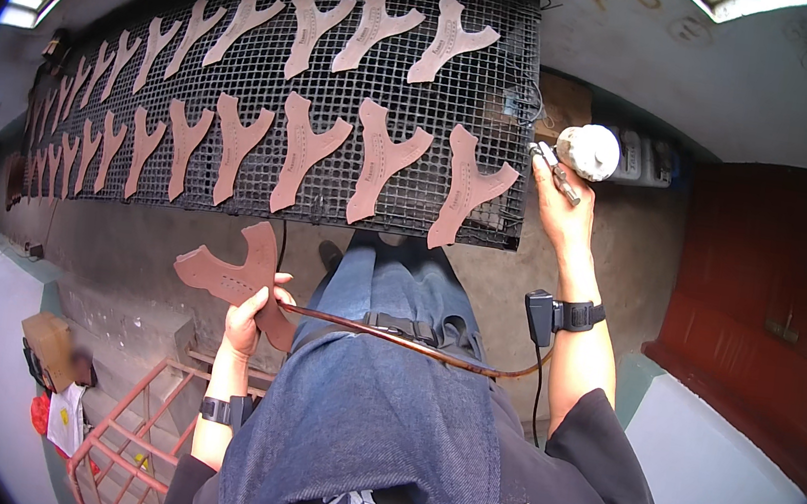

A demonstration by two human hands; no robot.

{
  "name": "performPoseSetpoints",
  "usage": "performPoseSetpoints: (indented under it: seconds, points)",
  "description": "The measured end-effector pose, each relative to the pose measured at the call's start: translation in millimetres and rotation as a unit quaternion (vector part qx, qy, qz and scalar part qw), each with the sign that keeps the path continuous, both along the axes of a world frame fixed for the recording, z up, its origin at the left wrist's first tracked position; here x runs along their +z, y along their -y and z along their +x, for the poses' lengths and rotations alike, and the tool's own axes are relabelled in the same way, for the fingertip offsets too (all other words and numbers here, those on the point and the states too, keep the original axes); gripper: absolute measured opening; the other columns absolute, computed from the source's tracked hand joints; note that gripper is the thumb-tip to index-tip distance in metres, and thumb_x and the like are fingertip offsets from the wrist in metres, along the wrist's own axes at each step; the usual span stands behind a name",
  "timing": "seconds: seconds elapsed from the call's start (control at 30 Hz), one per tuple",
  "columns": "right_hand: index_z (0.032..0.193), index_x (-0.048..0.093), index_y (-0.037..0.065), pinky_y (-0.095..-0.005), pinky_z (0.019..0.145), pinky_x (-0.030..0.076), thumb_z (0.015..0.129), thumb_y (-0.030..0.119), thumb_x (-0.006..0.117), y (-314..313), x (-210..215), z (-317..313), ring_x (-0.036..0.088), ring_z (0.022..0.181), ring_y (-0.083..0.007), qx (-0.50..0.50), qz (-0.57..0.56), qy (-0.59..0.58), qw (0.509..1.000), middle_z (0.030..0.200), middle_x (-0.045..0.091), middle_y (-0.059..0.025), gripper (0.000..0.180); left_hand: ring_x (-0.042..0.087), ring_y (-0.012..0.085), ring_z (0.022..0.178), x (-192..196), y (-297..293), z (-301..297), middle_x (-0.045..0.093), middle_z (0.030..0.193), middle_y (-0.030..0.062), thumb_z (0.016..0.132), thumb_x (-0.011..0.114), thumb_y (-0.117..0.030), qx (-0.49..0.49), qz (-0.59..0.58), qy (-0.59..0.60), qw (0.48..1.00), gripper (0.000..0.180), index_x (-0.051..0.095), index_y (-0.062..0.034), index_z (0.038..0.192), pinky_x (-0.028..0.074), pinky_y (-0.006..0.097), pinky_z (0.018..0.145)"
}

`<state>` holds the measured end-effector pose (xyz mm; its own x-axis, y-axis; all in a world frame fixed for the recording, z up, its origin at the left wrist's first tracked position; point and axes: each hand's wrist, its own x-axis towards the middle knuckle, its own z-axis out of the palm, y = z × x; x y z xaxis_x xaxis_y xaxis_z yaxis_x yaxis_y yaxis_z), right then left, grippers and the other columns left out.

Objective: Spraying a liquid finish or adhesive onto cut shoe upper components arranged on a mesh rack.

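My left hand pinches a reddish-brown Y-shaped cut piece, like a shoe-upper part, by its lower arm, left of my denim apron. Small perforations and a printed mark show on its face. In my right hand is a spray gun with a round white cup, off the right end of a black mesh rack. My fingers wrap its metal body. Two rows of similar Y-shaped pieces lie spread on the mesh, apart from both hands.
A brown hose crosses my lap from near my left hand toward my right forearm. Pale containers stand beyond the spray gun. A reddish metal frame and a cardboard box are at lower left. A dark red panel borders the right.
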<state>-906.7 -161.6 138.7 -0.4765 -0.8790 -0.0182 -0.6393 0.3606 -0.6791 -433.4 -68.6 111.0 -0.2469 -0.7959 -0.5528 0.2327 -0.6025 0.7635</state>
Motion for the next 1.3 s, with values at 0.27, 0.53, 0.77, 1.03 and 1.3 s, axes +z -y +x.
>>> performPoseSetpoints:
  seconds: [0.27,0.53,0.77,1.03,1.3]
  points:
    - [0.103,0.075,0.015,-0.0369,0.079,0.054,0.088,0.049,0.07,39,-8,28,0.073,0.086,-0.0271,0.065,0.061,0.033,0.996,0.085,0.074,-0.0112,0.038,0.063,0.0265,0.09,5,-21,6,0.068,0.088,0.0125,0.094,0.057,-0.025,0.044,-0.004,-0.004,0.999,0.046,0.056,0.0097,0.125,0.048,0.038,0.087]
    - [0.101,0.075,0.013,-0.0377,0.08,0.055,0.087,0.044,0.072,-28,1,54,0.073,0.088,-0.0294,0.105,0.138,0.047,0.984,0.086,0.073,-0.0149,0.034,0.063,0.0261,0.09,0,-21,19,0.068,0.087,0.0123,0.094,0.057,-0.026,0.046,-0.006,-0.006,0.999,0.048,0.056,0.0102,0.125,0.048,0.037,0.086]
    - [0.094,0.074,0.011,-0.0397,0.076,0.055,0.089,0.043,0.069,-94,30,89,0.072,0.084,-0.0317,0.126,0.246,0.07,0.959,0.084,0.072,-0.0146,0.033,0.064,0.0202,0.09,-7,-5,30,0.07,0.092,0.0128,0.096,0.055,-0.029,-0.022,-0.014,-0.003,1.0,0.047,0.058,0.0059,0.127,0.048,0.032,0.085]
    - [0.096,0.073,0.01,-0.0418,0.076,0.054,0.09,0.043,0.068,-143,29,96,0.07,0.088,-0.0368,0.099,0.24,0.068,0.963,0.086,0.072,-0.0164,0.034,0.065,0.0219,0.089,-4,8,29,0.07,0.093,0.0125,0.095,0.056,-0.027,-0.084,-0.004,0.009,0.996,0.048,0.056,0.0078,0.127,0.05,0.033,0.085]
    - [0.088,0.072,0.008,-0.0431,0.076,0.054,0.089,0.042,0.069,-117,28,78,0.07,0.086,-0.0372,0.096,0.256,0.025,0.962,0.085,0.072,-0.0157,0.034,0.066,0.0215,0.09,-1,5,19,0.07,0.093,0.0124,0.096,0.055,-0.027,-0.083,0.001,0.005,0.997,0.046,0.057,0.0058,0.128,0.049,0.033,0.087]
